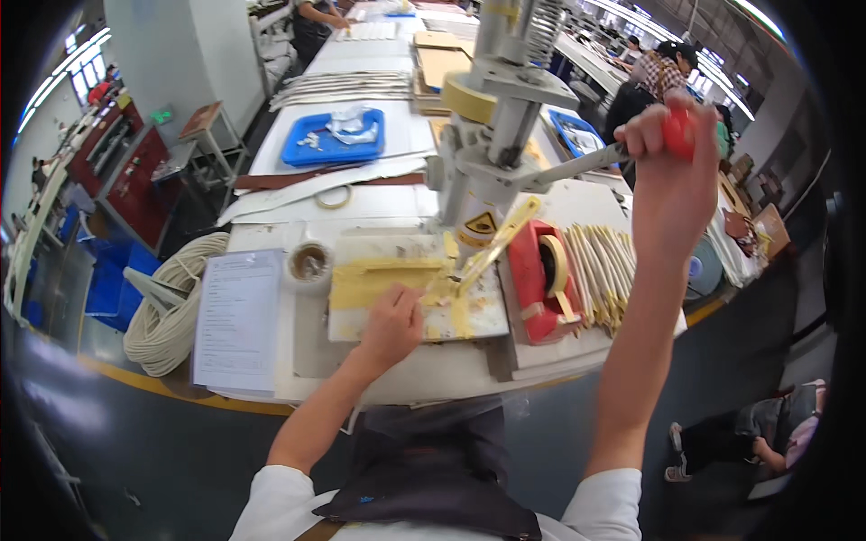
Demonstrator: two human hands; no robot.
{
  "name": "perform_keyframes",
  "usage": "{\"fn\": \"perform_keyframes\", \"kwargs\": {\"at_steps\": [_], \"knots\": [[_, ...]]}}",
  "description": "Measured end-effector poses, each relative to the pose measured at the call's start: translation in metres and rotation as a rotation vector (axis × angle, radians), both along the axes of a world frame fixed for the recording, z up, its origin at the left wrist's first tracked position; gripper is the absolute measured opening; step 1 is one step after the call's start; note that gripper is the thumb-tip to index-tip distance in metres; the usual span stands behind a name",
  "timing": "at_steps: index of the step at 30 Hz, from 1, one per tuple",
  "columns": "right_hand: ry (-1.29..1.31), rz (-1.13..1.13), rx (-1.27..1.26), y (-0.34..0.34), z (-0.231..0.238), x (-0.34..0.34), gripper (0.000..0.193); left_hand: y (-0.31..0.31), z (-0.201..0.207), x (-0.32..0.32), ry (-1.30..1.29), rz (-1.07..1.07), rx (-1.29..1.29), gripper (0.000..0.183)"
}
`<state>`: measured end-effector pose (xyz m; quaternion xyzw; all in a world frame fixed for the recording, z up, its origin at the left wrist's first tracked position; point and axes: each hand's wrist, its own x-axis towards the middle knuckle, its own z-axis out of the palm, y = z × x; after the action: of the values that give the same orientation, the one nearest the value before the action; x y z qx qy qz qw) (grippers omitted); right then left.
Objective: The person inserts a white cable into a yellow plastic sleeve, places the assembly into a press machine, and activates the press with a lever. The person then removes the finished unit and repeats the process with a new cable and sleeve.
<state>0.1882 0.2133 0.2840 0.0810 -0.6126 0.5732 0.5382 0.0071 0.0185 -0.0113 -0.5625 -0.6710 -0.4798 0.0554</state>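
Note:
My right hand (666,167) is raised, its fingers wrapped round the red ball knob (679,133) on the lever (586,166) of a grey hand press (492,135). The press stands over a white base plate (492,317) patched with yellow tape (361,287). Low on that plate rests my left hand (393,317), closed, fingertips near the foot of the press; what they pinch, if anything, is too small to make out. A pale yellow strip (501,242) slants up to the right from under the press head.
Right of the plate stand a red tape dispenser (539,288) and a bundle of cream strips (600,275). To the left are a tape roll (309,263), a printed sheet (239,320) and a coil of cord (171,302). Farther back sits a blue tray (302,149). Several people work nearby.

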Motion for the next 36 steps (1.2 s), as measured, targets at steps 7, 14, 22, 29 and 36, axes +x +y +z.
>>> {"fn": "perform_keyframes", "kwargs": {"at_steps": [7,14,22,29,36], "knots": [[-0.416,-0.477,0.176,-0.013,-0.028,0.025,0.031,0.017,-0.032,0.019,-0.110,0.010,0.072,0.028],[-1.201,-0.409,0.632,-0.038,-0.238,-0.013,0.053,0.003,-0.027,0.021,-0.229,0.058,0.026,0.028],[-1.051,-0.407,0.553,-0.030,-0.246,-0.023,0.031,0.007,-0.024,0.012,-0.332,-0.006,-0.017,0.016],[-0.975,-0.564,0.736,-0.018,-0.267,-0.032,0.016,0.000,-0.001,0.003,-0.279,0.162,-0.113,0.019],[-0.880,-0.660,0.669,-0.015,-0.282,-0.013,0.018,0.011,-0.010,0.006,-0.603,0.032,0.003,0.020]]}}
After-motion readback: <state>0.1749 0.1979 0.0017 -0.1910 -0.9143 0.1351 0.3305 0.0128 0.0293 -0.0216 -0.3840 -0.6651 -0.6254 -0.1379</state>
